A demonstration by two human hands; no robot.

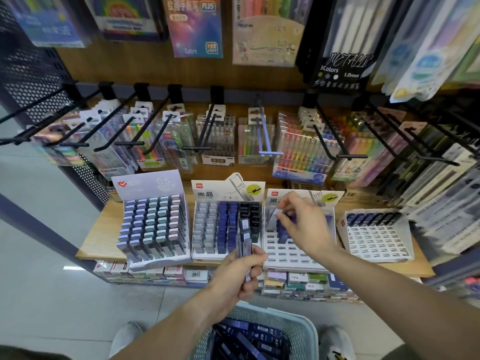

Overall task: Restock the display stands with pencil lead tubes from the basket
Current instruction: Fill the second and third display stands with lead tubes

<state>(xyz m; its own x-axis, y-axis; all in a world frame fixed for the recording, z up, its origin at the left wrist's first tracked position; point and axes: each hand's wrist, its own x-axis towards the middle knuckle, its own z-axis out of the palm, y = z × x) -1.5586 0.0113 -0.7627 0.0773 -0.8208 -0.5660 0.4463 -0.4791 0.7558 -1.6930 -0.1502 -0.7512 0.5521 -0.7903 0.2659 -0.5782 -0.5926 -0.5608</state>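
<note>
Blue lead tubes (244,237) partway restocked, centre frame.
Left hand (235,275) gripping spare tubes; right hand (302,224) pinching one over half-empty stand (298,253); basket (298,331) far from emptied.

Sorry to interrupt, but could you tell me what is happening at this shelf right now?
A person is restocking pencil lead tubes. The left hand grips a bundle of tubes above the basket, which holds many more. The right hand pinches one tube over the third display stand, where most slots are empty.
</note>
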